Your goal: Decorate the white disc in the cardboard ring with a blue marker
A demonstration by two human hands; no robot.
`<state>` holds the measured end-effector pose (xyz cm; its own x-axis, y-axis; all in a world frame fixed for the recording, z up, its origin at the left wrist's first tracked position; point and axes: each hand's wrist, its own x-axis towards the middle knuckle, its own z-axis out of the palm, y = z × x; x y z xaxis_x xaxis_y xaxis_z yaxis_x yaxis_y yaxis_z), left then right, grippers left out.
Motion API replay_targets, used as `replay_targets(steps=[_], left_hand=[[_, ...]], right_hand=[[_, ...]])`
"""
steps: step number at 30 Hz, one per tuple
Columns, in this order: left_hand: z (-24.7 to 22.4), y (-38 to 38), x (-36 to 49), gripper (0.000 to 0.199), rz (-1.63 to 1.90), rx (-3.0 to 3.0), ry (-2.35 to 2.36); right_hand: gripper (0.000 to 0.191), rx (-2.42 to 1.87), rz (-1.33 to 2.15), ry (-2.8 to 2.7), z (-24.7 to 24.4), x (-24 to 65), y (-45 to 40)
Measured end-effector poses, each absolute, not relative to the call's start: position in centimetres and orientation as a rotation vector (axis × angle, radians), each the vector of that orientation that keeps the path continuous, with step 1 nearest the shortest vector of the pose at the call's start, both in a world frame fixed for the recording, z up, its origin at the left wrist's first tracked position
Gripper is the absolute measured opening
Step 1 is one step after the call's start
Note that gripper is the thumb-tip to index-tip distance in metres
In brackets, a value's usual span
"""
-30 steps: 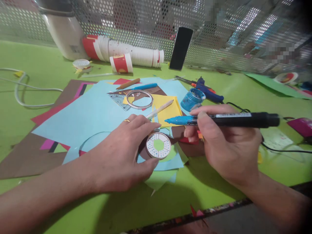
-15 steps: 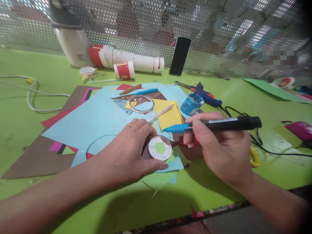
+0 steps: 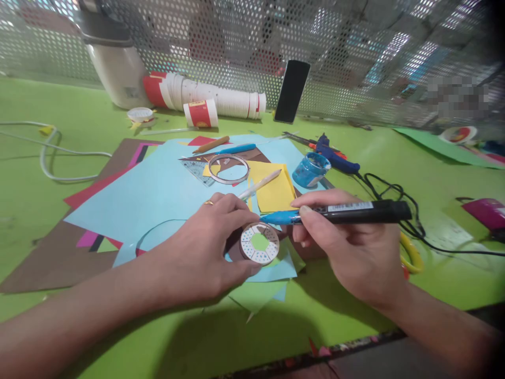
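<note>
My left hand (image 3: pixel 205 245) grips the left side of a small round disc (image 3: pixel 259 243), its thumb at the lower edge and fingers at the upper edge. The disc has a green hexagon in the middle and white segments with blue dots around it. A black marker (image 3: pixel 347 211) with a blue-stained front end lies in my right hand (image 3: pixel 351 247), pinched between thumb and fingers. Its tip points left, at the disc's upper edge; whether it touches is too small to tell. Light blue paper (image 3: pixel 158 184) lies beneath and beyond the disc.
Beyond the hands are a blue paint jar (image 3: pixel 311 169), a silver ring (image 3: pixel 229 169), yellow paper (image 3: pixel 274 189) and a blue glue gun (image 3: pixel 335 158). Stacked paper cups (image 3: pixel 221 97), a phone (image 3: pixel 292 91) and a white jug (image 3: pixel 118 73) stand farther back. A black cable runs at the right.
My right hand and the marker have moved slightly left and down, bringing the tip closer to the disc. The fingers of my left hand have shifted a little along the disc's edge.
</note>
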<state>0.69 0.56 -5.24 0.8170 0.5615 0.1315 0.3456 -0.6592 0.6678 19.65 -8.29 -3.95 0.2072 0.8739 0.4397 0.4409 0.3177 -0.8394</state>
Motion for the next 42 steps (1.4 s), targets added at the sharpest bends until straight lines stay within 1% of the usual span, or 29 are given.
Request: replay_targets(steps=[5, 10, 12, 18, 24, 42], left_hand=[[-5.4, 0.7, 0.9, 0.031, 0.464, 2.396, 0.670], [-5.6, 0.8, 1.1, 0.026, 0.506, 2.435, 0.651], [-5.6, 0.7, 1.0, 0.025, 0.508, 2.439, 0.657], [-5.6, 0.7, 1.0, 0.026, 0.477, 2.423, 0.681], [-5.6, 0.8, 1.1, 0.026, 0.489, 2.433, 0.660], [-5.5, 0.8, 1.1, 0.029, 0.474, 2.432, 0.676]], right_hand=[[0.010, -1.261, 0.533, -1.363, -4.0, 19.9, -8.4], [0.007, -1.279, 0.738, -1.314, -4.1, 20.0, -8.6], [0.007, -1.302, 0.765, -1.318, -4.0, 19.8, -8.7], [0.006, -1.372, 0.596, -1.450, -3.9, 19.1, -8.5], [0.003, -1.395, 0.569, -1.452, -4.3, 19.1, -8.3], [0.004, -1.451, 0.485, -1.527, -4.7, 19.3, -8.1]])
